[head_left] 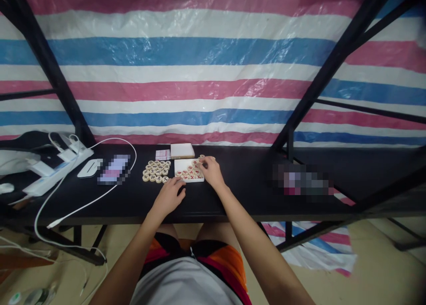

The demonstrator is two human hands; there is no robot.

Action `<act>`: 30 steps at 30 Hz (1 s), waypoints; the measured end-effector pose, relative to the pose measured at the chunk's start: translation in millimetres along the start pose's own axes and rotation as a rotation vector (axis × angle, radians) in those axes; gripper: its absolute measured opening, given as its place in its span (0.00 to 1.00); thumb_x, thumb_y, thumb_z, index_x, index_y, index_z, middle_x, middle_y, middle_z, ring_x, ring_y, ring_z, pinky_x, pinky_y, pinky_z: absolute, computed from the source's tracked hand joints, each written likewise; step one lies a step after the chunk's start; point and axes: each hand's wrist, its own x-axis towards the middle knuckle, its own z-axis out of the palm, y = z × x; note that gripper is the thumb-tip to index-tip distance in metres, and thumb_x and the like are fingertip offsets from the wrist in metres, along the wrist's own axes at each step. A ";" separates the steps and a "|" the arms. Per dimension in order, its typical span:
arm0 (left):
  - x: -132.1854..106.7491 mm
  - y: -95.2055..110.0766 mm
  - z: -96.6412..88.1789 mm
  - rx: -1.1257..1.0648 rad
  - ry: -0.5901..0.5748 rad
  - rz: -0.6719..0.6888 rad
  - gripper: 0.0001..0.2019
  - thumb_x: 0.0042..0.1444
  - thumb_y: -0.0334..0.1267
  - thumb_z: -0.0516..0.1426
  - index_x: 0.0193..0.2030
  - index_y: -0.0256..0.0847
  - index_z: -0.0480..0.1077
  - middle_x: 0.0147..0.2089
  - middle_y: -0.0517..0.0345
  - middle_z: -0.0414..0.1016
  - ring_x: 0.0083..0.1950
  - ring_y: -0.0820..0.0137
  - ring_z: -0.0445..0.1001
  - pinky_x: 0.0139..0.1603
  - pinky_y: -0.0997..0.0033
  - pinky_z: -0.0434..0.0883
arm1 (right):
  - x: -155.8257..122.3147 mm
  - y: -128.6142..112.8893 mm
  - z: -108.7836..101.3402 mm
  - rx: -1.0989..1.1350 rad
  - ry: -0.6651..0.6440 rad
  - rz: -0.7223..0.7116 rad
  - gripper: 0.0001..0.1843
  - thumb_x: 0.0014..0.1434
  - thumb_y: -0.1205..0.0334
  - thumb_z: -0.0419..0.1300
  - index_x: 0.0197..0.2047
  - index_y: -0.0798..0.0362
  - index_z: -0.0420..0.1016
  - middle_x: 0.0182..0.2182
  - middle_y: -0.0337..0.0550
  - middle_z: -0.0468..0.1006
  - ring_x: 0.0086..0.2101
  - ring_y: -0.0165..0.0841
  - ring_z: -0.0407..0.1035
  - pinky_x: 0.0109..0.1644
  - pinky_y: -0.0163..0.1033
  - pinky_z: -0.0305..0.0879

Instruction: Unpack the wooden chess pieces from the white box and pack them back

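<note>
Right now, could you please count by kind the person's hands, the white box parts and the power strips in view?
Left hand: 1
Right hand: 1
White box parts: 2
Power strip: 1
Total: 5

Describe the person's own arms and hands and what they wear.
The left hand and right hand are ungloved, with no ring or watch visible. No sleeves cover the forearms. Below show a pale grey top and orange, black and dark-red shorts.
</note>
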 end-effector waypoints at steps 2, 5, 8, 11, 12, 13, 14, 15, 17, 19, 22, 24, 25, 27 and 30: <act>0.0 0.2 -0.4 -0.002 -0.006 -0.002 0.10 0.60 0.34 0.52 0.46 0.41 0.72 0.51 0.50 0.71 0.52 0.61 0.69 0.56 0.56 0.68 | 7.4 -13.4 4.1 -0.016 -0.088 -0.064 0.09 0.60 0.65 0.52 0.40 0.54 0.73 0.42 0.47 0.73 0.46 0.35 0.67 0.51 0.39 0.61; 0.1 -0.4 -0.7 0.009 -0.015 -0.004 0.11 0.60 0.34 0.52 0.46 0.41 0.72 0.51 0.50 0.71 0.52 0.61 0.69 0.56 0.57 0.68 | 21.4 -33.6 13.9 -0.073 -0.236 -0.138 0.08 0.59 0.67 0.54 0.39 0.56 0.73 0.40 0.47 0.74 0.43 0.32 0.67 0.50 0.35 0.60; 0.1 -1.5 -0.2 0.026 -0.019 -0.001 0.11 0.60 0.34 0.52 0.46 0.40 0.72 0.52 0.49 0.70 0.53 0.60 0.69 0.57 0.57 0.67 | 31.8 -46.6 26.1 -0.189 -0.359 -0.176 0.09 0.60 0.68 0.53 0.41 0.57 0.74 0.41 0.48 0.75 0.43 0.31 0.68 0.48 0.34 0.60; 0.0 -1.8 0.4 0.029 -0.025 -0.004 0.11 0.60 0.34 0.52 0.47 0.39 0.72 0.52 0.48 0.70 0.53 0.60 0.69 0.57 0.56 0.67 | 33.2 -48.3 34.3 -0.312 -0.437 -0.160 0.11 0.62 0.67 0.51 0.43 0.56 0.74 0.42 0.50 0.76 0.42 0.33 0.69 0.46 0.34 0.61; 0.0 -1.6 0.4 0.026 -0.028 -0.006 0.11 0.60 0.34 0.52 0.47 0.39 0.72 0.53 0.48 0.70 0.53 0.60 0.68 0.57 0.55 0.67 | 31.9 -46.8 35.1 -0.340 -0.440 -0.164 0.12 0.62 0.67 0.51 0.44 0.56 0.74 0.42 0.51 0.76 0.42 0.34 0.70 0.46 0.35 0.61; 0.0 -1.2 0.4 0.023 -0.030 -0.007 0.11 0.60 0.34 0.52 0.47 0.39 0.72 0.53 0.48 0.70 0.53 0.60 0.69 0.57 0.55 0.67 | 30.3 -44.6 35.1 -0.360 -0.433 -0.174 0.13 0.63 0.67 0.50 0.44 0.56 0.75 0.43 0.51 0.77 0.43 0.35 0.69 0.46 0.36 0.61; 0.1 -0.8 0.3 0.020 -0.031 -0.007 0.11 0.60 0.34 0.52 0.47 0.39 0.72 0.53 0.48 0.70 0.53 0.60 0.69 0.57 0.56 0.67 | 28.6 -42.1 34.4 -0.370 -0.418 -0.187 0.14 0.63 0.67 0.49 0.44 0.56 0.75 0.43 0.52 0.77 0.44 0.36 0.69 0.47 0.36 0.61; 0.2 -0.5 0.2 0.019 -0.032 -0.007 0.11 0.60 0.34 0.52 0.47 0.39 0.72 0.52 0.48 0.70 0.53 0.60 0.69 0.57 0.56 0.67 | 27.2 -39.5 33.2 -0.368 -0.398 -0.201 0.14 0.62 0.68 0.49 0.44 0.56 0.76 0.43 0.52 0.77 0.45 0.36 0.69 0.49 0.37 0.61; 0.3 0.0 0.0 0.019 -0.031 -0.007 0.11 0.60 0.34 0.52 0.46 0.40 0.72 0.52 0.49 0.70 0.53 0.60 0.69 0.56 0.57 0.67 | 25.9 -35.3 30.6 -0.339 -0.356 -0.230 0.16 0.60 0.72 0.50 0.46 0.57 0.76 0.45 0.51 0.76 0.48 0.36 0.67 0.52 0.37 0.59; 0.3 -0.2 0.1 0.021 -0.030 -0.008 0.11 0.60 0.34 0.52 0.46 0.40 0.72 0.51 0.49 0.70 0.52 0.60 0.69 0.56 0.57 0.68 | 26.7 -33.5 29.0 -0.287 -0.339 -0.283 0.21 0.57 0.76 0.50 0.51 0.57 0.74 0.49 0.50 0.75 0.50 0.35 0.65 0.55 0.37 0.57; -0.2 -1.4 0.8 0.020 -0.025 -0.003 0.11 0.60 0.35 0.52 0.46 0.40 0.72 0.52 0.49 0.70 0.52 0.61 0.69 0.56 0.57 0.67 | 29.5 -34.3 29.0 -0.233 -0.422 -0.372 0.26 0.54 0.79 0.51 0.54 0.56 0.72 0.52 0.48 0.74 0.51 0.35 0.66 0.55 0.37 0.58; -0.5 -2.0 1.3 0.018 -0.019 -0.001 0.11 0.60 0.35 0.52 0.46 0.41 0.72 0.52 0.50 0.70 0.53 0.61 0.69 0.56 0.57 0.67 | 31.0 -34.4 29.0 -0.228 -0.488 -0.384 0.25 0.53 0.78 0.53 0.52 0.55 0.75 0.50 0.48 0.76 0.49 0.36 0.68 0.54 0.37 0.59; -0.6 -2.2 1.5 0.015 -0.018 0.000 0.11 0.60 0.34 0.52 0.46 0.41 0.72 0.52 0.50 0.70 0.53 0.61 0.69 0.56 0.57 0.67 | 31.3 -33.9 28.7 -0.229 -0.503 -0.374 0.24 0.52 0.78 0.53 0.50 0.55 0.76 0.49 0.48 0.77 0.48 0.36 0.69 0.53 0.36 0.59; -0.7 -2.2 1.7 0.012 -0.018 0.001 0.10 0.60 0.34 0.52 0.46 0.42 0.72 0.51 0.50 0.70 0.53 0.61 0.69 0.56 0.57 0.67 | 30.6 -31.3 26.9 -0.220 -0.497 -0.344 0.22 0.52 0.78 0.53 0.47 0.55 0.78 0.45 0.48 0.79 0.46 0.35 0.70 0.52 0.35 0.60; -0.4 -1.9 1.7 0.015 -0.020 0.002 0.10 0.60 0.34 0.52 0.46 0.41 0.72 0.52 0.50 0.70 0.52 0.61 0.70 0.56 0.57 0.67 | 26.5 -26.3 23.3 -0.178 -0.456 -0.310 0.20 0.52 0.78 0.52 0.41 0.55 0.81 0.40 0.46 0.81 0.44 0.35 0.71 0.51 0.34 0.60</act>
